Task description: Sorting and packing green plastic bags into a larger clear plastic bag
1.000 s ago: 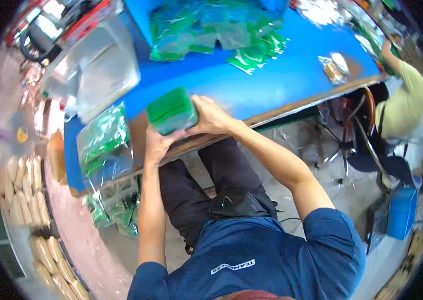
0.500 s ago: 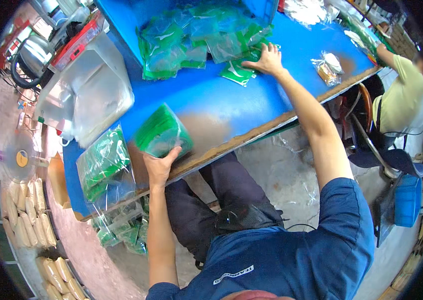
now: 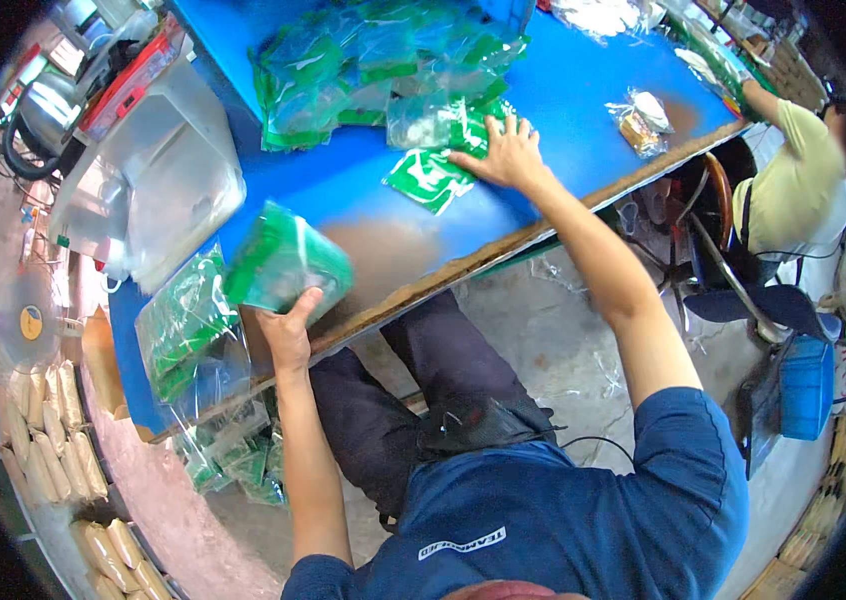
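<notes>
My left hand (image 3: 288,335) grips a stack of flat green-and-clear plastic packets (image 3: 288,262) by its near edge, thumb on top. The stack is raised at a tilt over the near left part of the blue table. My right hand (image 3: 509,155) lies with fingers spread on a green packet (image 3: 428,178), whose left part shows beside the thumb. Just beyond that hand, a loose heap of similar packets (image 3: 343,85) spills from a blue bin (image 3: 211,60). Left of the held stack, a clear bag with green packets inside (image 3: 188,320) hangs partly over the table edge.
A translucent plastic tub (image 3: 178,170) stands at the left of the table (image 3: 543,110). Small packs (image 3: 643,125) lie at the right. A person in a yellow top (image 3: 793,190) sits beyond the right end. More green packets (image 3: 243,455) are below the table edge.
My right hand has slid nearer, bringing the green packet toward me and to the left, away from the heap. The stack in my left hand has turned slightly. The whole view has shifted a little.
</notes>
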The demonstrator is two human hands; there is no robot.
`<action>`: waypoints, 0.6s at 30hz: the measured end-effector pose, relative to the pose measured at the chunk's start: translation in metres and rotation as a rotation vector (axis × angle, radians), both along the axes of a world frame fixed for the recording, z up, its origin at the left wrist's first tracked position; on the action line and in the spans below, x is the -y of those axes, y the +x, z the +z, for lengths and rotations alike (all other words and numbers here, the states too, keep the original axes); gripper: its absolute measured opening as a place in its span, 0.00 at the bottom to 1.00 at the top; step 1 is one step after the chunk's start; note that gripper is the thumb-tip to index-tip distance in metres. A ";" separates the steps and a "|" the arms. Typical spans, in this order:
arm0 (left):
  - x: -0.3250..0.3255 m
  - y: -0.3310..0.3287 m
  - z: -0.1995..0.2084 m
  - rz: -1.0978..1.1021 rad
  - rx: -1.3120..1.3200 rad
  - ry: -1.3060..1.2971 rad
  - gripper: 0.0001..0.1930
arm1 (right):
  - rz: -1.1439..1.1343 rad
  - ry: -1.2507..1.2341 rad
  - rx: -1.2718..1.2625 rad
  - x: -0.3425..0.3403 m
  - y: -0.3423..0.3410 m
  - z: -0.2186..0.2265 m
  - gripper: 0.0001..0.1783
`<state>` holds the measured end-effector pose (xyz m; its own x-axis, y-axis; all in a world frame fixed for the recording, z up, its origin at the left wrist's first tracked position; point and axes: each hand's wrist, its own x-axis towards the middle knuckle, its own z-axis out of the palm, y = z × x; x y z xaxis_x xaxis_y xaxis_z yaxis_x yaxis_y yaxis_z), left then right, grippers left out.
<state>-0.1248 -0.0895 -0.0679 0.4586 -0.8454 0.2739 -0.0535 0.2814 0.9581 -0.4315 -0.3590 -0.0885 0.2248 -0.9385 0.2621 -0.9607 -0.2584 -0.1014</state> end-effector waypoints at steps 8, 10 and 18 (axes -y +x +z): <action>-0.066 -0.009 -0.035 -0.182 -1.098 -0.181 0.24 | 0.055 0.138 -0.010 -0.104 0.068 0.020 0.67; -0.093 -0.027 -0.024 -0.326 -1.205 -0.196 0.22 | 0.056 0.258 0.036 -0.098 0.067 0.039 0.64; -0.167 -0.051 -0.053 -0.203 -1.281 -0.002 0.25 | 0.841 -0.058 0.117 -0.215 0.093 0.041 0.39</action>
<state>-0.1761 0.0778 -0.1209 0.2579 -0.9303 -0.2610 0.9389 0.1776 0.2947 -0.3389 -0.1440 -0.0476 0.8098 -0.4556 0.3696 -0.4309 -0.8894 -0.1523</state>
